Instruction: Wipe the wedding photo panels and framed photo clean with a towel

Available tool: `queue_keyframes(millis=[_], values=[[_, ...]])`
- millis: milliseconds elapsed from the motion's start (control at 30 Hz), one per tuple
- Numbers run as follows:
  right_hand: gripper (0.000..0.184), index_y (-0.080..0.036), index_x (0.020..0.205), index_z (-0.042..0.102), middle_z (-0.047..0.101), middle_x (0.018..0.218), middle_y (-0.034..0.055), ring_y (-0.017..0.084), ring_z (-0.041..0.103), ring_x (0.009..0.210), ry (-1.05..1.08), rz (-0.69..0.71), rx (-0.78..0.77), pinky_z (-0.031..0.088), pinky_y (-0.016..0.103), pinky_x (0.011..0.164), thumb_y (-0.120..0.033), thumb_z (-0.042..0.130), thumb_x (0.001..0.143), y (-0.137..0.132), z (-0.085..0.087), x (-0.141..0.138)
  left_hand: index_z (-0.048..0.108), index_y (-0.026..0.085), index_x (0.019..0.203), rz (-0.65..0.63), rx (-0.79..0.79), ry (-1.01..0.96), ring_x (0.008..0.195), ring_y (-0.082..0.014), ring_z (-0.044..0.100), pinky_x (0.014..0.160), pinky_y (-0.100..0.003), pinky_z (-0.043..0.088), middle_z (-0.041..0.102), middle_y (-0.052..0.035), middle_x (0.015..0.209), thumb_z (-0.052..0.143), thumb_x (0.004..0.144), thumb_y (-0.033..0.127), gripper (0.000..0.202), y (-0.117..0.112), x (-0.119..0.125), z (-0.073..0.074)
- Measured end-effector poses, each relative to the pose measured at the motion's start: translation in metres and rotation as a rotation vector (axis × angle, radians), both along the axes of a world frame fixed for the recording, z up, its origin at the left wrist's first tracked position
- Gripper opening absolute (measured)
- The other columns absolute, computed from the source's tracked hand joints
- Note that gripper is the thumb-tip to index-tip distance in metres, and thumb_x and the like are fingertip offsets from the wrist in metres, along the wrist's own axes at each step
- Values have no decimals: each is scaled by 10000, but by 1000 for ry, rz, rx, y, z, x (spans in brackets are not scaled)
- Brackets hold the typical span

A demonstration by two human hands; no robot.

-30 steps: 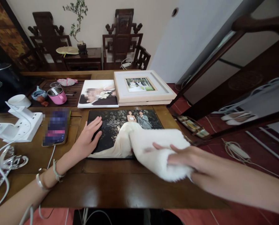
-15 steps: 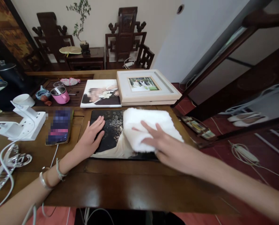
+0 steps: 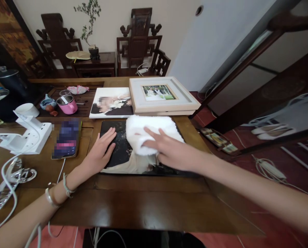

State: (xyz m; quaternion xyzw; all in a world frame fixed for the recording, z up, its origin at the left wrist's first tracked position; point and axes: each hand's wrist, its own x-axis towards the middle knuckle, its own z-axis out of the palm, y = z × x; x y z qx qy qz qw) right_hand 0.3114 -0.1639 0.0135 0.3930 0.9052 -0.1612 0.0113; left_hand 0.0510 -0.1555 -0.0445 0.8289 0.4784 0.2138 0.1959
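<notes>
Left hand point(image 3: 101, 151) lay flat, open, bracing the photo panel point(image 3: 117, 151). Right hand point(image 3: 169, 153) pressed the white cloth point(image 3: 141, 132), fingers spread. I judged light, even strokes best.

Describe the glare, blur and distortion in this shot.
Head view: soft daylight; pale glare along the dark polished wooden table; the right hand on the white fluffy cloth is slightly smeared, the left hand on the dark glossy photo print sharper; the flat phone is pixelated; lines bend at the right edge.
</notes>
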Motion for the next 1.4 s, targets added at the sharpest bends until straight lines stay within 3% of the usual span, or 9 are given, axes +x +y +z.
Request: queue_keyframes(millis=[100,200,367,567,733,933,1067,1233,1400], values=[[631,-124,1227,538,474,1419,220,329,109,1427,-2,2,28,231,647,1094,105,391,658,30,-2,-1,426,197,1401,-3,10,-16,1434,-223,276,1170,-535,151,375,-108,1516,340,973,301,448,0,-1,-1],[631,-111,1231,545,465,1430,212,363,136,1423,5,-15,75,220,673,1084,105,397,657,29,-5,-6,417,199,1407,-1,12,-13,1434,-222,275,1168,-542,152,372,-110,1517,341,972,288,450,0,-2,-2],[604,-148,1114,643,337,1527,135,413,123,1418,10,-65,53,178,741,1055,92,425,604,-40,-8,-23,414,155,1405,-1,25,4,1433,-225,279,1166,-542,155,369,-128,1515,331,967,267,459,1,-1,-3],[453,-193,953,697,287,1548,46,422,66,1420,67,63,-80,112,767,1048,-5,474,606,-114,-10,-29,422,146,1399,5,22,12,1430,-234,285,1166,-547,147,368,-132,1514,320,965,264,461,0,1,0],[603,-215,1095,670,332,1537,41,358,123,1433,15,20,-111,186,696,1088,71,426,624,-70,3,-29,424,157,1402,-2,18,18,1429,-241,286,1161,-561,149,377,-131,1510,315,964,258,462,0,1,-1],[650,-132,1286,536,448,1447,198,324,119,1436,-12,-25,-63,189,618,1120,93,407,690,25,9,-29,432,149,1397,-4,30,-3,1431,-231,283,1163,-557,156,384,-125,1506,335,960,261,461,1,-1,-6],[651,-143,1319,506,532,1367,199,327,149,1434,-36,-68,-53,231,626,1100,79,410,714,42,10,-33,433,146,1397,-10,28,-17,1430,-232,283,1164,-555,160,388,-128,1504,338,962,262,460,1,-2,-6],[663,-126,1279,553,366,1508,172,375,81,1435,-57,-32,-37,201,676,1089,92,408,669,-15,10,-42,416,140,1408,-9,29,-5,1432,-233,278,1163,-557,161,379,-132,1509,330,966,260,466,2,-2,-6],[558,-199,1130,659,244,1565,77,433,18,1417,-43,65,-204,128,764,1044,-12,499,630,-87,8,-44,426,141,1397,-2,30,16,1428,-239,289,1159,-563,161,369,-138,1513,327,965,248,456,1,-1,-4]])
